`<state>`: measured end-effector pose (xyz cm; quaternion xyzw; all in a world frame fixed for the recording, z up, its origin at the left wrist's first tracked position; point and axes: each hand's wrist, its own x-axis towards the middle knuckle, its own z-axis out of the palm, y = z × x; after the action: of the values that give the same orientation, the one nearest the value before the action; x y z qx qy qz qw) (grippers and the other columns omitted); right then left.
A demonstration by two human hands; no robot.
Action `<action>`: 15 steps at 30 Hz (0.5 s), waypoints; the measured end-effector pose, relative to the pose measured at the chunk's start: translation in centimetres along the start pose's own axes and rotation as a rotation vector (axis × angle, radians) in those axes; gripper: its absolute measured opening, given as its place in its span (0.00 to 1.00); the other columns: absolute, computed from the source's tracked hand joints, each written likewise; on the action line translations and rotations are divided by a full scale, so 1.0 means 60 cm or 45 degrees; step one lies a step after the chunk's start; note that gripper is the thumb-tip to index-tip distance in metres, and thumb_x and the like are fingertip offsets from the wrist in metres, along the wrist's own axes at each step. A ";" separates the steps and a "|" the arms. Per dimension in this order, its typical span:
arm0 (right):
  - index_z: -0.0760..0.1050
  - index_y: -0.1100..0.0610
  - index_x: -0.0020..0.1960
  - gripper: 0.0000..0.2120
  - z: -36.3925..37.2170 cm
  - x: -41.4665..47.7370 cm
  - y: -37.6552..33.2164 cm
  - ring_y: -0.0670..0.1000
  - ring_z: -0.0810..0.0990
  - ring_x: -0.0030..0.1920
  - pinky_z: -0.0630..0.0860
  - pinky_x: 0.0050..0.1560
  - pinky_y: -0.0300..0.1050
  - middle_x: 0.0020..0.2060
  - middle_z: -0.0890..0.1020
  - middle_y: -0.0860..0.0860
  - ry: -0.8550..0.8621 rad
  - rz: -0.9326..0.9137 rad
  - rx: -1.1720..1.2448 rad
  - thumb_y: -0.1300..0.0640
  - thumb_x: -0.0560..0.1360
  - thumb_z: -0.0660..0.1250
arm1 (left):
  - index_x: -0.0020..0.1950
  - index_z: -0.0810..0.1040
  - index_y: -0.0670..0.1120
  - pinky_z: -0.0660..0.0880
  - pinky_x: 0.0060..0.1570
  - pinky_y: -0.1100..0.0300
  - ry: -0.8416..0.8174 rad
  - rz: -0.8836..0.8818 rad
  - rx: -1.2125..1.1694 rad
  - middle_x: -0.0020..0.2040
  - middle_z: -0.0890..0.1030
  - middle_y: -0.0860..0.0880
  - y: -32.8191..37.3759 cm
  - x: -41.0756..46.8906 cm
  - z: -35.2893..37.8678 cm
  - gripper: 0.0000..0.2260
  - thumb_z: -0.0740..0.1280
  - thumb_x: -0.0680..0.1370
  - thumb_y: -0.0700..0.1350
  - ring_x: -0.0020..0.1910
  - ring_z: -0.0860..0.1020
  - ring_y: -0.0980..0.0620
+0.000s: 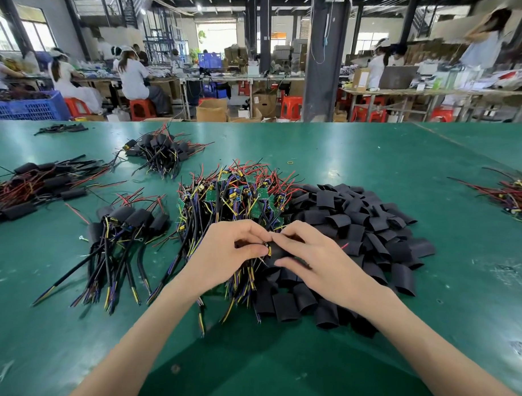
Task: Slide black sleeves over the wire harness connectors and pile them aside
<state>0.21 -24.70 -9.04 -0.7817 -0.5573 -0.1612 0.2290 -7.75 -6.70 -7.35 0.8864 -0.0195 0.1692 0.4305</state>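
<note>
A heap of bare wire harnesses [233,197] with green circuit boards and red, yellow and black wires lies mid-table. To its right spreads a pile of loose black sleeves [356,228]. In front of both, my left hand [228,253] pinches one harness by its yellow-tipped end. My right hand [308,258] grips a black sleeve [277,251] against that end, with a red wire tip poking out beyond it. Left of the heap lies a pile of sleeved harnesses [125,225].
More sleeved bundles sit at the far left [32,184] and behind [163,151] on the green table [426,337]. Another wire bunch [514,195] lies at the right edge. People work at benches beyond the table, among red stools and a blue crate [29,106].
</note>
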 end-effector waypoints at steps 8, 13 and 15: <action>0.72 0.63 0.64 0.18 0.007 -0.001 -0.007 0.54 0.74 0.53 0.72 0.55 0.47 0.53 0.74 0.55 0.011 -0.027 0.000 0.56 0.77 0.65 | 0.41 0.77 0.49 0.73 0.44 0.71 0.077 0.014 -0.012 0.37 0.82 0.53 0.002 -0.002 0.010 0.10 0.74 0.70 0.37 0.38 0.80 0.56; 0.70 0.64 0.67 0.22 0.004 0.002 -0.009 0.58 0.74 0.55 0.73 0.58 0.52 0.55 0.74 0.59 0.141 0.035 -0.088 0.56 0.76 0.66 | 0.40 0.78 0.53 0.70 0.45 0.73 0.146 0.056 0.057 0.34 0.83 0.56 0.005 0.000 -0.009 0.13 0.74 0.69 0.35 0.37 0.79 0.63; 0.71 0.64 0.66 0.23 -0.009 0.005 0.002 0.59 0.74 0.54 0.72 0.58 0.53 0.55 0.74 0.60 0.336 0.132 -0.189 0.57 0.74 0.67 | 0.42 0.78 0.53 0.72 0.47 0.70 0.233 0.040 0.003 0.37 0.83 0.57 0.003 0.004 -0.031 0.12 0.73 0.70 0.35 0.39 0.81 0.61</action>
<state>0.40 -24.78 -8.45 -0.7962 -0.4678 -0.2913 0.2498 -8.09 -5.39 -6.07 0.8673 0.0063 0.2560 0.4268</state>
